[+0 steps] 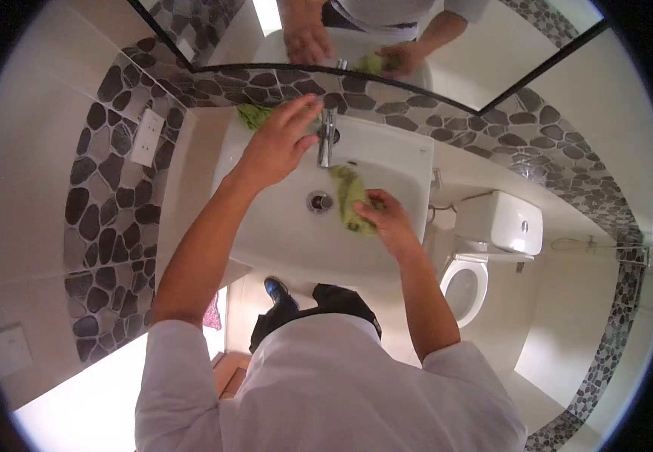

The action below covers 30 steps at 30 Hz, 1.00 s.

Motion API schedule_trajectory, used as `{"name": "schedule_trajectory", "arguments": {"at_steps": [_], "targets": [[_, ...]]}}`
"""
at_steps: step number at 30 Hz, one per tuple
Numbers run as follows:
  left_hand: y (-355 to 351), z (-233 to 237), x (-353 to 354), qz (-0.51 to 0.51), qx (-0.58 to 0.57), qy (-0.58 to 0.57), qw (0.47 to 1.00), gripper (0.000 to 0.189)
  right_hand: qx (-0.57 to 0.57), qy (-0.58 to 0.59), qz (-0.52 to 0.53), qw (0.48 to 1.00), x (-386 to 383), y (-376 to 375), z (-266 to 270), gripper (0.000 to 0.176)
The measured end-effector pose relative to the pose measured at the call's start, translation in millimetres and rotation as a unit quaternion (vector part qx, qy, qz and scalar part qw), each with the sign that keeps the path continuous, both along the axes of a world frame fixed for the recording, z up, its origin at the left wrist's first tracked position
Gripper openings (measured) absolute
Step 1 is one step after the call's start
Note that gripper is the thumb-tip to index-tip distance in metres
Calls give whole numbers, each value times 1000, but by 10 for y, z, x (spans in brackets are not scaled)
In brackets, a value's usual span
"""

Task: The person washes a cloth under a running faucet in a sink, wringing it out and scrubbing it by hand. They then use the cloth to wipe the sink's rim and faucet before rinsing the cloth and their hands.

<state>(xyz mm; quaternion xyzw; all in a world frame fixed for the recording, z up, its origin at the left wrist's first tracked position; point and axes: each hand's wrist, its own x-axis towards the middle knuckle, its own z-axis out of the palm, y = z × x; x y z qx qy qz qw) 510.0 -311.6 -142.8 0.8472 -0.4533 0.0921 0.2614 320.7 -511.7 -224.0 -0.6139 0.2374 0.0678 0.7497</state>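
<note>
A green cloth (351,200) hangs bunched from my right hand (386,220), whose fingers are closed on its edge. It is over the right part of the white washbasin (409,166), beside the drain (319,202). My left hand (279,143) is raised at the left of the chrome faucet (327,143), fingers stretched toward the wall and thumb apart, close to the faucet's top. Partly hidden behind that hand, a second green cloth (254,115) lies at the basin's back left corner.
A framed mirror (386,45) above the basin reflects both hands. To the right stands a white toilet (466,290) with its tank (503,220). Pebble-patterned tile (93,226) runs along the walls, with a white outlet plate (148,137) on the left.
</note>
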Motion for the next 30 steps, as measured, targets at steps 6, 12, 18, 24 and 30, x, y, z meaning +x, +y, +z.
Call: {"name": "schedule_trajectory", "arguments": {"at_steps": [6, 12, 18, 24, 30], "targets": [[-337, 48, 345, -128, 194, -114, 966, 48, 43, -30, 141, 989, 216, 368, -189, 48], [-546, 122, 326, -100, 200, -101, 969, 22, 214, -8, -1, 977, 656, 569, -603, 29], [-403, 0, 242, -101, 108, -53, 988, 25, 138, -47, -48, 988, 847, 501, -981, 30], [-309, -85, 189, -90, 87, -29, 992, 35, 342, -8, -128, 931, 778, 362, -659, 37], [231, -754, -550, 177, -216, 274, 920, 40, 439, -4, -112, 891, 719, 334, -791, 37]]}}
